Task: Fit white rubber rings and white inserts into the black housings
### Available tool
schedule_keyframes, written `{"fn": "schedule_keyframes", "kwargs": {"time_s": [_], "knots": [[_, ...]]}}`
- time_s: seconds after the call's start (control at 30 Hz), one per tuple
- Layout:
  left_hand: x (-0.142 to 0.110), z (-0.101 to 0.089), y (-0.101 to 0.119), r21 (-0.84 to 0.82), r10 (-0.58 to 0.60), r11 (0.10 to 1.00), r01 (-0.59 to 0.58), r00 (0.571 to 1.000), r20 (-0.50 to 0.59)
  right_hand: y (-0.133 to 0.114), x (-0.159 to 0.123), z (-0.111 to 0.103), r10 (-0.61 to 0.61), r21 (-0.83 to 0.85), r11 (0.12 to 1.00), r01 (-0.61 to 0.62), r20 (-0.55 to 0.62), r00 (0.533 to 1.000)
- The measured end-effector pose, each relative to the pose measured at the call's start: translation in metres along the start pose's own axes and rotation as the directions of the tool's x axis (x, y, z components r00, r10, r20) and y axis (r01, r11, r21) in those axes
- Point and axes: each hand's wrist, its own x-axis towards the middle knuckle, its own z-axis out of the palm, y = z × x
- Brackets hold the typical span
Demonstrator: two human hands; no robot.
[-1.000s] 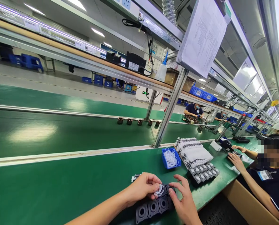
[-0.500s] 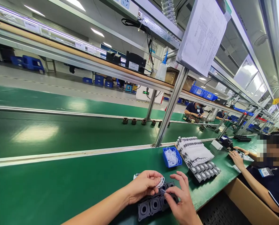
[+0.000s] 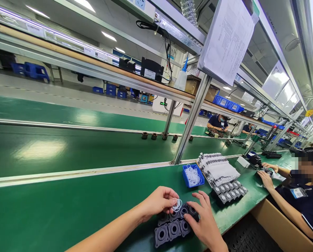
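Green desk (image 3: pixel 74 213) carries rows of dark square parts (image 3: pixel 167 232). Over them, the left hand (image 3: pixel 158 203) pinches white rings (image 3: pixel 176 206); the right hand (image 3: pixel 205 220), thumb and fingers now parted, seems to have left a single ring (image 3: pixel 183 209) on one part, apparently filling it.

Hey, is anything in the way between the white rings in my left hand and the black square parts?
Nothing visible stands between them: the white rings, pinched in your left hand, appear just over the black square parts. Your right hand is at the parts' right side, not in that gap.
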Motion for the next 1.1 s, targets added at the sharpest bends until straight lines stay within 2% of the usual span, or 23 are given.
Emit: {"fn": "schedule_keyframes", "kwargs": {"time_s": [0.07, 0.27, 0.43, 0.6, 0.8, 0.87, 1.0, 1.1], "knots": [[0.0, 0.0, 0.0, 0.004, -0.004, 1.0, 0.004, 1.0, 0.0, -0.001, 0.004, 0.001, -0.014, -0.002, 1.0, 0.014, 0.0, 1.0], [0.002, -0.003, 0.001, 0.021, 0.015, 1.0, -0.015, 1.0, 0.003, 0.001, 0.012, 0.004, -0.1, 0.04, 0.995, 0.096, 0.104, 0.99], [0.002, -0.006, 0.0, 0.07, 0.024, 0.997, -0.025, 1.0, 0.008, -0.002, 0.011, 0.001, -0.058, 0.056, 0.997, 0.053, 0.092, 0.994], [-0.001, -0.004, 0.0, 0.135, 0.04, 0.99, -0.044, 0.999, 0.033, -0.017, 0.011, 0.003, -0.006, 0.252, 0.968, 0.012, -0.021, 1.0], [-0.005, -0.004, 0.003, 0.219, 0.024, 0.975, -0.039, 0.997, 0.068, -0.031, 0.012, 0.012, 0.113, 0.394, 0.914, -0.098, -0.015, 0.993], [-0.006, -0.009, 0.005, 0.281, 0.004, 0.96, -0.019, 0.998, 0.055, -0.033, 0.011, 0.012, 0.135, 0.355, 0.927, -0.125, -0.005, 0.991], [-0.007, -0.022, 0.009, 0.382, -0.006, 0.924, -0.013, 0.999, 0.05, -0.04, 0.012, 0.01, 0.121, 0.16, 0.979, -0.126, 0.042, 0.992], [-0.007, -0.031, 0.011, 0.432, -0.03, 0.902, 0.005, 0.998, 0.05, -0.042, 0.013, 0.013, 0.118, 0.091, 0.989, -0.118, 0.007, 0.993]]}}
